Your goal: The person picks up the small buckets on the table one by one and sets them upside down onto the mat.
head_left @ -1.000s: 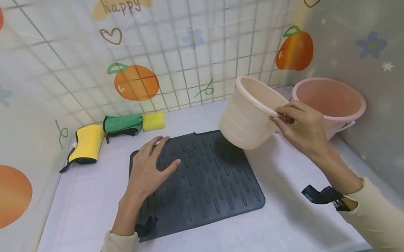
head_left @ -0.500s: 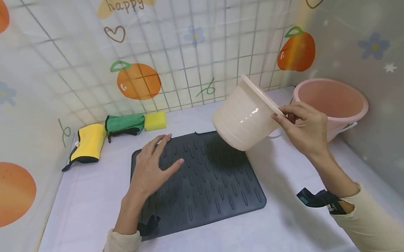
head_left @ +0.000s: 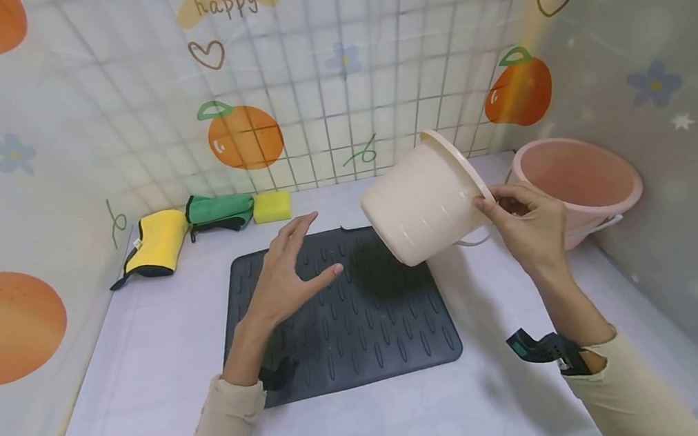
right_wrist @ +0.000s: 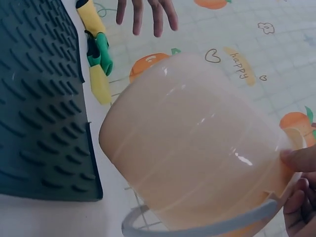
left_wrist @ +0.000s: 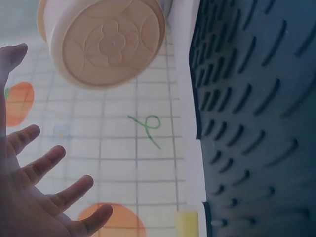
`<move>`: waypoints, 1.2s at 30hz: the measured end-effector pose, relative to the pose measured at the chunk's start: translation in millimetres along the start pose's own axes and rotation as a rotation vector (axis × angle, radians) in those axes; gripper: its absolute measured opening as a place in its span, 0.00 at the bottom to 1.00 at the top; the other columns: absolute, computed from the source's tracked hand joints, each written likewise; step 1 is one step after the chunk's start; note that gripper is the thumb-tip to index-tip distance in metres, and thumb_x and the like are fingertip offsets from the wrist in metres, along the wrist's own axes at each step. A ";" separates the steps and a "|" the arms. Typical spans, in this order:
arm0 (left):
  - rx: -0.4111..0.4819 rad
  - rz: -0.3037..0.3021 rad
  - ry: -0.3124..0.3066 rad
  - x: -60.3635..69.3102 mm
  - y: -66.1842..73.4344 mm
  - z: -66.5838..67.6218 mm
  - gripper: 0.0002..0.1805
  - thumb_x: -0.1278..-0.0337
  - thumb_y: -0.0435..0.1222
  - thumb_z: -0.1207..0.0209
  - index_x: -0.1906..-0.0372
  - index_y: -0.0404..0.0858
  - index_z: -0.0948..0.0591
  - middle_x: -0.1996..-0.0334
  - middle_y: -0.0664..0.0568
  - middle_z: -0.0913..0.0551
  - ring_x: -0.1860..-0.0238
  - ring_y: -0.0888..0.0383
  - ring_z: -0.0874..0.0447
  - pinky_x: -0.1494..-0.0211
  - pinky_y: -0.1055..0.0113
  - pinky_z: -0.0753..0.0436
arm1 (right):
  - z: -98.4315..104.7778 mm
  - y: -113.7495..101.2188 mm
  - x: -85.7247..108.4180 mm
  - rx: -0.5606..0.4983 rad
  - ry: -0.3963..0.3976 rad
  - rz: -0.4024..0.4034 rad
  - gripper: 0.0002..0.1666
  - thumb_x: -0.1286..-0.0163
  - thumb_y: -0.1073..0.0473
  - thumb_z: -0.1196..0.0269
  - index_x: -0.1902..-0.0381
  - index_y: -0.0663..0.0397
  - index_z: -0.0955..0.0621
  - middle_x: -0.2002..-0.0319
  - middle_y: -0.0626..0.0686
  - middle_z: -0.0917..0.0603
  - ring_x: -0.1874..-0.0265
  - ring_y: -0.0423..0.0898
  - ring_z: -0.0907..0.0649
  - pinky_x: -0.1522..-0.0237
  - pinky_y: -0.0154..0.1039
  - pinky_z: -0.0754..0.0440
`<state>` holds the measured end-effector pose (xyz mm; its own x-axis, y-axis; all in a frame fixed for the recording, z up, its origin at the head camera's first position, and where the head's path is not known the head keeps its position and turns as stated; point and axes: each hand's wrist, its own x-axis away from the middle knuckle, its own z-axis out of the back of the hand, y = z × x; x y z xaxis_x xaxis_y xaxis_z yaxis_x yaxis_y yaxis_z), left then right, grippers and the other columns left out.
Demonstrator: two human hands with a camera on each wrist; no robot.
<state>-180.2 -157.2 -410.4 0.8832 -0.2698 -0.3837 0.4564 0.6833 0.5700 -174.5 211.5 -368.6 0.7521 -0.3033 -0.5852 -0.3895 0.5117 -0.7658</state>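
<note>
Head view, at the left end: a yellow cloth item [head_left: 161,241] with dark edging lies on the white-covered table [head_left: 152,387], close to a folded green cloth [head_left: 221,210] trimmed in black, and just beside that sits a yellow sponge [head_left: 272,207]. Nearer the person, the left hand [head_left: 288,272] hovers over the left part of a dark ridged mat [head_left: 359,335]; its fingers are extended and the thumb stands apart from them, holding nothing.

Next comes a cream bucket [head_left: 419,201], held in the air above the mat's far right corner, where a dark shadow falls. It lies well over on its side, base to the left and mouth to the right. Its glossy wall carries faint rings and bright highlights, and the rim flares outward. Left wrist view shows a flower-like pattern on its round base; right wrist view shows a pale grey handle [right_wrist: 197,229] hanging in a loop below it.

The right hand [head_left: 530,223] pinches the bucket's rim between thumb and fingers. Furthest right, a larger pink bucket [head_left: 576,174] stands upright on the table.
</note>
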 end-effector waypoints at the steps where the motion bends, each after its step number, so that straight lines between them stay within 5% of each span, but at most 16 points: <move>1: 0.005 -0.004 -0.001 -1.9 2.5 -1.3 0.48 0.46 0.64 0.38 0.22 0.68 0.48 0.23 0.58 0.46 0.24 0.50 0.48 0.34 0.30 0.43 | -0.1 1.0 0.1 -0.015 -0.003 -0.019 0.15 0.42 0.61 0.24 0.57 0.62 0.11 0.67 0.52 0.15 0.70 0.42 0.22 0.66 0.24 0.22; 9: 0.054 -0.018 0.002 -20.7 20.6 -11.7 0.51 0.48 0.65 0.37 0.22 0.70 0.50 0.22 0.64 0.51 0.24 0.53 0.51 0.36 0.31 0.37 | -5.1 6.6 -1.4 -0.165 0.005 -0.154 0.16 0.41 0.62 0.24 0.57 0.64 0.12 0.70 0.45 0.14 0.71 0.43 0.19 0.68 0.26 0.20; 19: 0.181 -0.014 0.011 -44.3 39.8 -18.4 0.54 0.54 0.65 0.34 0.23 0.73 0.52 0.21 0.63 0.58 0.23 0.55 0.57 0.35 0.30 0.38 | -22.5 2.8 -3.9 -0.323 0.011 -0.233 0.15 0.41 0.64 0.25 0.58 0.70 0.13 0.69 0.47 0.14 0.70 0.43 0.18 0.67 0.28 0.18; 25: 0.216 -0.030 0.006 -54.8 47.9 -22.0 0.58 0.58 0.68 0.34 0.22 0.73 0.55 0.21 0.65 0.65 0.23 0.52 0.60 0.37 0.31 0.36 | -34.4 3.7 -2.5 -0.504 0.048 -0.296 0.12 0.42 0.68 0.25 0.62 0.72 0.13 0.72 0.49 0.14 0.72 0.43 0.18 0.68 0.30 0.19; 36: 0.263 -0.038 -0.019 -62.8 52.7 -20.7 0.64 0.62 0.56 0.25 0.22 0.73 0.56 0.21 0.63 0.69 0.24 0.51 0.58 0.39 0.34 0.31 | -49.3 4.4 8.6 -0.637 0.067 -0.477 0.05 0.41 0.64 0.25 0.68 0.60 0.11 0.75 0.49 0.16 0.71 0.42 0.23 0.67 0.31 0.26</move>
<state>-213.9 -90.3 -371.3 0.8658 -0.3060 -0.3960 0.4993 0.4734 0.7257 -196.0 171.5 -390.2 0.8887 -0.4313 -0.1557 -0.2781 -0.2371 -0.9308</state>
